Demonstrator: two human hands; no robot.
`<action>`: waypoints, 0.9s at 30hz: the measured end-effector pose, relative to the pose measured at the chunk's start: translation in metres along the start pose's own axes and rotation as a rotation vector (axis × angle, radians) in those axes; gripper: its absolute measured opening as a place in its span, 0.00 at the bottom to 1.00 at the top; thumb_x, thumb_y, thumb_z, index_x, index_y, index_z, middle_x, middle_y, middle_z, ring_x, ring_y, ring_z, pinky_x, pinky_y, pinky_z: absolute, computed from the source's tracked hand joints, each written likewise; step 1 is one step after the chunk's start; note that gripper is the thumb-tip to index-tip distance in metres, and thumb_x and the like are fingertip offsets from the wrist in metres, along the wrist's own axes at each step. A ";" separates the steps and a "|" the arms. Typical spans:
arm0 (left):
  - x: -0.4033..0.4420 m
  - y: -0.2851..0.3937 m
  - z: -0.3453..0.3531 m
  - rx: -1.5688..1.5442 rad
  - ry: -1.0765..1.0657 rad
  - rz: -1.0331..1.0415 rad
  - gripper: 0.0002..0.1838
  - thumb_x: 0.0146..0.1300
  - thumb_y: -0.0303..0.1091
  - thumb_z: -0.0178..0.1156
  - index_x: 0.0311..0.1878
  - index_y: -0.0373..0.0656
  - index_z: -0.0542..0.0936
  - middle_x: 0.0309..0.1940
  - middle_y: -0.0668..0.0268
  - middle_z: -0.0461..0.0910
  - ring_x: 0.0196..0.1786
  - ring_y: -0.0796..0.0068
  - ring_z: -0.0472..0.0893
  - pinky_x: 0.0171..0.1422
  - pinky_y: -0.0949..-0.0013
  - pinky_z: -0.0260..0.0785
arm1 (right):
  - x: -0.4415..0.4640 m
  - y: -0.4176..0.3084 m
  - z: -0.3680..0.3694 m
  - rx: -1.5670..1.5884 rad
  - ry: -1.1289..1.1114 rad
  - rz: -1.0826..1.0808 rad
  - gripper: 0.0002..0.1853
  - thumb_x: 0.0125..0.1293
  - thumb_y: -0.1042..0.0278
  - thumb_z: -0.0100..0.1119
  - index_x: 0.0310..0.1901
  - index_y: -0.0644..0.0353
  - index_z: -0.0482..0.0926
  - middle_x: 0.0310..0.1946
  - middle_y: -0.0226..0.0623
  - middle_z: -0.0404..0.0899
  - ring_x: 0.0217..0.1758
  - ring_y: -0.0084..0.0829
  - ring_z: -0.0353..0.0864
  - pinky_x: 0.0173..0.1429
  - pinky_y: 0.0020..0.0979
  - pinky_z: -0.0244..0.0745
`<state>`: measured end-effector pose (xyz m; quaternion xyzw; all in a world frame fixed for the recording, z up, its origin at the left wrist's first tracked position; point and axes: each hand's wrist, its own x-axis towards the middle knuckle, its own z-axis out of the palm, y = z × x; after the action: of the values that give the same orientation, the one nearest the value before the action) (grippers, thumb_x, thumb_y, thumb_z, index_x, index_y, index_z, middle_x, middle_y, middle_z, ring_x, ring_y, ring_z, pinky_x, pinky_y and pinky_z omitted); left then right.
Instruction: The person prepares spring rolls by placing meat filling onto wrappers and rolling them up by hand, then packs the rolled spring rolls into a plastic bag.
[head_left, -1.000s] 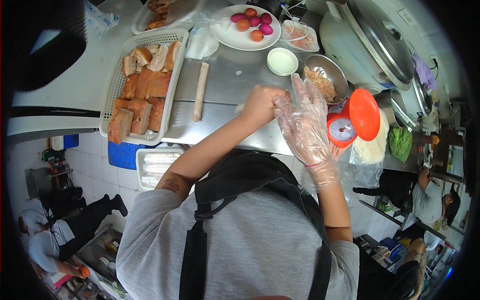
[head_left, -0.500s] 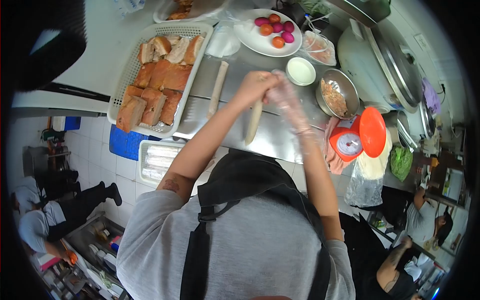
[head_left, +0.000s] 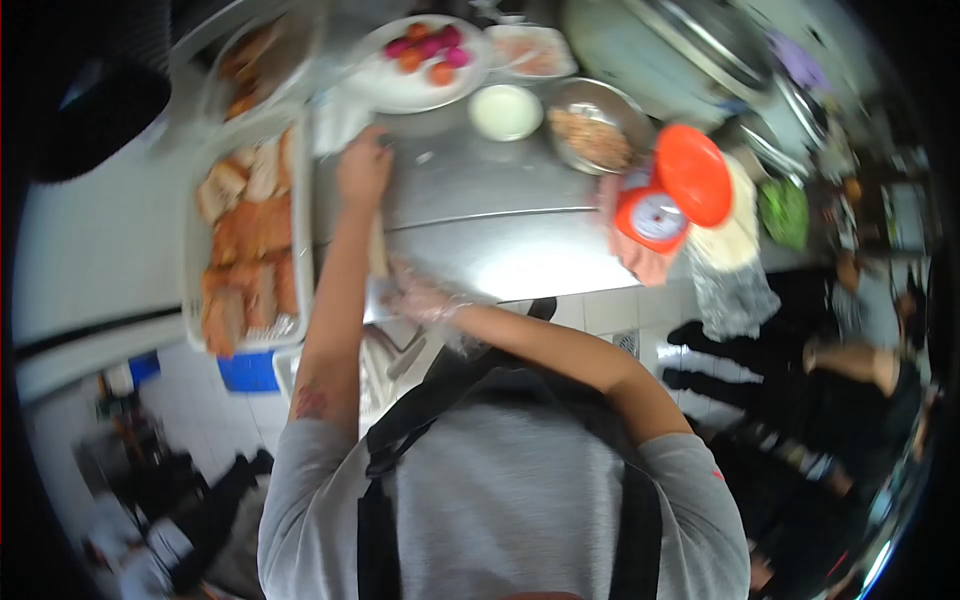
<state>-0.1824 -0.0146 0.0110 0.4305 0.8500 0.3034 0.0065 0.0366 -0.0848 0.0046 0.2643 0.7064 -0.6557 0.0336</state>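
My left hand [head_left: 365, 168] is closed at the far end of a pale, sausage-shaped roll [head_left: 378, 248] on the steel worktop. My right hand [head_left: 422, 298], in a clear plastic glove, has its blurred fingers closed at the near end of that roll. The roll points from far to near, beside my left forearm. Just left of that forearm stands a white perforated basket [head_left: 190, 270] holding roasted pork slabs [head_left: 255, 225]. My left arm hides part of the worktop, and only one roll shows.
Further back are a white plate [head_left: 380, 92] of red and purple balls, a white bowl [head_left: 505, 112] and a metal bowl of minced filling [head_left: 592, 140]. An orange scale [head_left: 655, 215] stands on the right. A smaller white tray [head_left: 372, 375] is below the worktop edge. Other people stand behind.
My hands were together over a roll mid-worktop. Now they are apart at the left, one at each end of a roll beside the basket. The view has shifted right.
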 end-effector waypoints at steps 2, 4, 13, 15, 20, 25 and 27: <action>-0.004 0.011 -0.012 0.023 0.123 0.263 0.28 0.56 0.28 0.69 0.63 0.48 0.79 0.59 0.55 0.81 0.63 0.51 0.77 0.71 0.51 0.67 | -0.021 -0.006 -0.038 -0.145 -0.052 -0.022 0.40 0.67 0.52 0.66 0.76 0.59 0.64 0.63 0.59 0.76 0.64 0.51 0.79 0.71 0.42 0.70; -0.017 0.036 -0.026 -0.046 0.242 0.366 0.25 0.58 0.26 0.68 0.61 0.47 0.81 0.56 0.57 0.82 0.61 0.52 0.77 0.69 0.51 0.67 | -0.051 -0.008 -0.082 -0.249 -0.074 -0.079 0.37 0.69 0.51 0.64 0.74 0.60 0.67 0.64 0.57 0.77 0.64 0.52 0.79 0.74 0.42 0.68; -0.142 0.276 0.034 -0.505 -0.104 0.731 0.10 0.58 0.28 0.71 0.44 0.46 0.87 0.44 0.63 0.86 0.50 0.61 0.83 0.57 0.58 0.74 | -0.291 0.107 -0.285 0.281 1.137 -0.032 0.15 0.78 0.59 0.58 0.56 0.57 0.84 0.35 0.27 0.81 0.37 0.19 0.77 0.44 0.26 0.76; -0.164 0.357 0.071 -0.694 -0.414 0.851 0.11 0.60 0.28 0.69 0.46 0.46 0.87 0.45 0.62 0.85 0.49 0.62 0.84 0.57 0.61 0.76 | -0.323 0.136 -0.313 0.313 1.258 0.009 0.16 0.78 0.56 0.59 0.57 0.58 0.84 0.35 0.28 0.80 0.36 0.18 0.75 0.42 0.25 0.74; -0.161 0.482 0.207 -0.451 -0.544 1.064 0.13 0.63 0.28 0.65 0.50 0.45 0.86 0.53 0.63 0.85 0.55 0.60 0.83 0.60 0.60 0.77 | -0.369 0.174 -0.346 0.310 1.161 -0.040 0.16 0.77 0.60 0.59 0.58 0.59 0.83 0.34 0.28 0.80 0.35 0.18 0.75 0.42 0.25 0.74; -0.138 0.509 0.275 -0.053 -0.727 1.099 0.14 0.66 0.35 0.62 0.53 0.46 0.86 0.56 0.62 0.84 0.58 0.58 0.83 0.62 0.58 0.77 | -0.409 0.193 -0.370 0.260 1.050 -0.006 0.14 0.76 0.65 0.59 0.58 0.59 0.83 0.34 0.28 0.81 0.35 0.19 0.77 0.43 0.25 0.76; -0.135 0.510 0.276 -0.072 -0.755 1.012 0.15 0.69 0.40 0.60 0.52 0.45 0.88 0.52 0.61 0.87 0.55 0.56 0.84 0.61 0.58 0.77 | -0.425 0.203 -0.378 0.366 1.104 0.000 0.14 0.75 0.66 0.60 0.57 0.60 0.83 0.33 0.28 0.81 0.35 0.18 0.77 0.43 0.25 0.76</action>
<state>0.3487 0.2538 0.0180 0.8562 0.4696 0.1246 0.1760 0.5989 0.1324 0.0394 0.5687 0.4946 -0.5321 -0.3859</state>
